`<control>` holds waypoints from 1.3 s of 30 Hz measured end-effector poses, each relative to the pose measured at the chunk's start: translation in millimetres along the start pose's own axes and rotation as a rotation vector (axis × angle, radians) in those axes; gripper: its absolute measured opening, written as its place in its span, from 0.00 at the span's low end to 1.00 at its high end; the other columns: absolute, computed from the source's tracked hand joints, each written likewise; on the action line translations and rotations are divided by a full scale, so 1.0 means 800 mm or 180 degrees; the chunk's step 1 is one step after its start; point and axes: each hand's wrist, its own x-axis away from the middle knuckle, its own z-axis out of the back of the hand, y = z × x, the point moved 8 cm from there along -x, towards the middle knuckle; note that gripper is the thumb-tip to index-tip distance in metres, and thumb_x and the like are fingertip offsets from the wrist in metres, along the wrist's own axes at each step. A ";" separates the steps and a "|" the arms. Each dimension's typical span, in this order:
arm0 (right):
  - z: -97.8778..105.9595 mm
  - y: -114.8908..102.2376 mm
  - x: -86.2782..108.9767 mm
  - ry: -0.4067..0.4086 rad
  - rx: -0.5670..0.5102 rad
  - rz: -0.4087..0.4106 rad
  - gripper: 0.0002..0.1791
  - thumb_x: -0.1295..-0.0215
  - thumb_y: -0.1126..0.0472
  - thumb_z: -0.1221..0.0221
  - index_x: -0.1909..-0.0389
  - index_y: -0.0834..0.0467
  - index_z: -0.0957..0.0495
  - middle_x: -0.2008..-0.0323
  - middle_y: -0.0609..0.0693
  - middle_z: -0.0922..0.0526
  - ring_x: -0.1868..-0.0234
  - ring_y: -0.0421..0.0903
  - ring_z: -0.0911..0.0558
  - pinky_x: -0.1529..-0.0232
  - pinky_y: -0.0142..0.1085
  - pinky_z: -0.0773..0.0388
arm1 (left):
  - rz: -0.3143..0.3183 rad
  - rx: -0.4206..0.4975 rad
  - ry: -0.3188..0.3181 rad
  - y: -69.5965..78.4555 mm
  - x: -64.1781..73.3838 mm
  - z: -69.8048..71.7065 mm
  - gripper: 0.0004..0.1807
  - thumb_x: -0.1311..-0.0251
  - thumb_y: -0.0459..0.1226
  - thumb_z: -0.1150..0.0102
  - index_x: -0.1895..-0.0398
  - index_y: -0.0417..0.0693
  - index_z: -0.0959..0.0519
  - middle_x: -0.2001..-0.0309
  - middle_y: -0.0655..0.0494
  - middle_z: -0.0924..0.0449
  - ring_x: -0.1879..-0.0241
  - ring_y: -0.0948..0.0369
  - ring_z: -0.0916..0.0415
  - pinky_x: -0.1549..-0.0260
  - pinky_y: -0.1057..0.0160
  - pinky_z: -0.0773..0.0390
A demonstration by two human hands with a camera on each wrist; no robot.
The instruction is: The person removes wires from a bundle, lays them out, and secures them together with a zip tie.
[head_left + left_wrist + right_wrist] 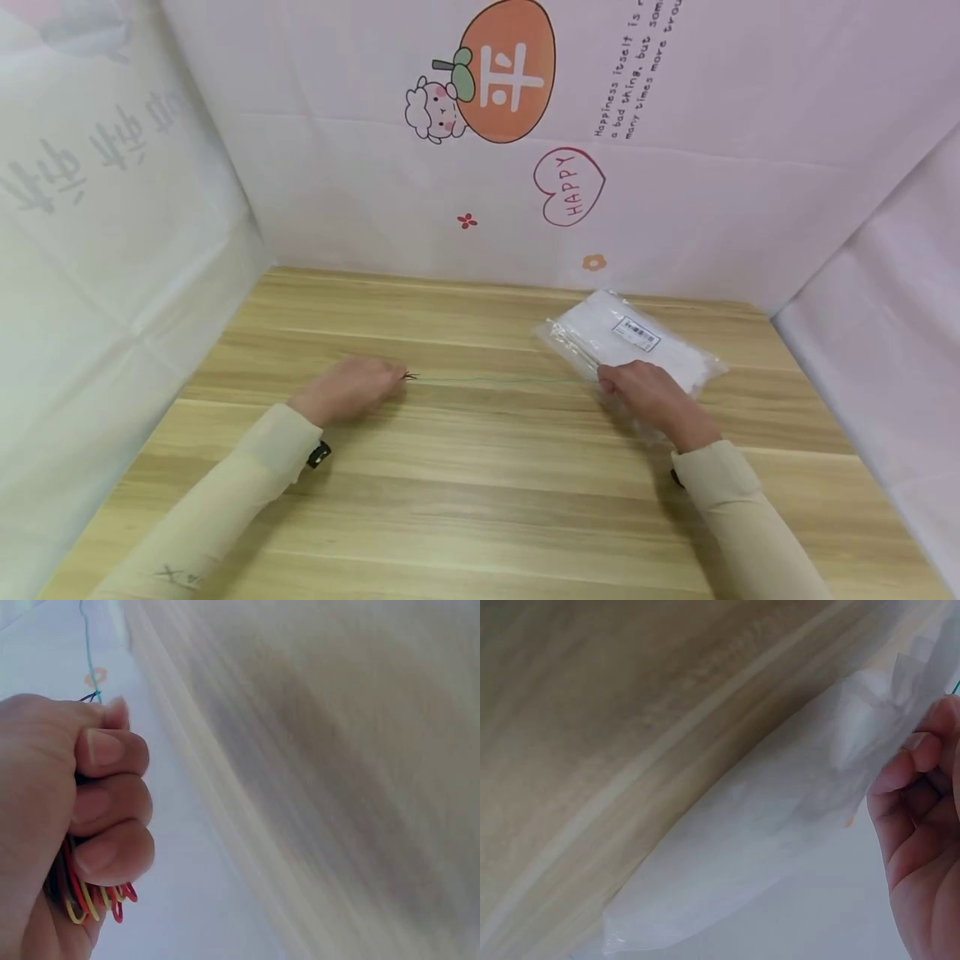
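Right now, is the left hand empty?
No, the left hand grips looped red and yellow strands.

Your counter (465,508) looks like smooth wood with a soft sheen. On its far right lies a bag (678,354) of clear, glossy, crinkled plastic. Your sleeves (213,492) are matt cloth; the far hanging (360,200) looks like creased, matt fabric. Your cords (81,889) at left look smooth.

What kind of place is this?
Probably a curtained-off work booth: there's a wood-grain tabletop, white printed curtains around three sides, and a barcoded plastic package on top.
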 end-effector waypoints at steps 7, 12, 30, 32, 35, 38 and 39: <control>0.000 -0.009 -0.001 -0.0019 0.0095 0.0101 0.16 0.42 0.73 0.46 0.75 0.48 0.36 0.80 0.40 0.36 0.74 0.41 0.34 0.70 0.37 0.36 | -0.0070 -0.0180 0.0216 -0.006 0.002 0.019 0.03 0.25 0.31 0.44 0.59 0.39 0.22 0.79 0.55 0.24 0.80 0.63 0.26 0.80 0.65 0.23; -0.006 -0.019 -0.003 0.0034 0.0171 0.0284 0.19 0.39 0.73 0.43 0.77 0.49 0.37 0.81 0.39 0.39 0.76 0.40 0.36 0.72 0.35 0.37 | -0.0022 -0.0043 0.0324 -0.017 0.002 0.027 0.05 0.26 0.31 0.42 0.63 0.42 0.23 0.80 0.56 0.24 0.81 0.65 0.29 0.81 0.66 0.24; -0.010 -0.029 -0.014 -0.0110 0.0431 0.0300 0.15 0.36 0.74 0.37 0.72 0.51 0.26 0.78 0.42 0.23 0.76 0.41 0.27 0.75 0.40 0.25 | 0.0511 0.0661 -0.0128 -0.045 0.009 -0.004 0.09 0.20 0.38 0.48 0.60 0.47 0.21 0.74 0.62 0.28 0.72 0.65 0.31 0.65 0.59 0.24; -0.011 -0.032 -0.016 -0.0161 0.0453 0.0298 0.14 0.36 0.74 0.36 0.71 0.51 0.26 0.77 0.42 0.23 0.76 0.41 0.26 0.75 0.40 0.24 | 0.0567 0.0773 -0.0171 -0.046 0.009 -0.006 0.09 0.20 0.38 0.50 0.61 0.48 0.22 0.75 0.61 0.30 0.72 0.64 0.32 0.64 0.57 0.25; -0.014 -0.035 -0.018 -0.0245 0.0478 0.0293 0.14 0.38 0.74 0.36 0.71 0.52 0.26 0.77 0.43 0.22 0.76 0.41 0.26 0.75 0.39 0.24 | 0.0625 0.0891 -0.0260 -0.047 0.009 -0.011 0.10 0.20 0.39 0.50 0.62 0.49 0.22 0.76 0.61 0.33 0.73 0.64 0.33 0.64 0.57 0.26; -0.017 -0.036 -0.020 -0.0313 0.0456 0.0256 0.13 0.36 0.73 0.36 0.72 0.53 0.25 0.78 0.44 0.23 0.76 0.42 0.26 0.75 0.40 0.25 | 0.0670 0.0955 -0.0351 -0.049 0.010 -0.016 0.11 0.18 0.40 0.51 0.59 0.49 0.21 0.75 0.60 0.33 0.71 0.63 0.32 0.62 0.56 0.26; -0.017 -0.036 -0.021 -0.0329 0.0426 0.0242 0.12 0.34 0.72 0.36 0.72 0.53 0.24 0.78 0.44 0.23 0.76 0.42 0.27 0.75 0.40 0.25 | 0.0676 0.0959 -0.0371 -0.050 0.011 -0.018 0.11 0.18 0.40 0.52 0.58 0.49 0.21 0.75 0.59 0.31 0.71 0.63 0.31 0.60 0.56 0.26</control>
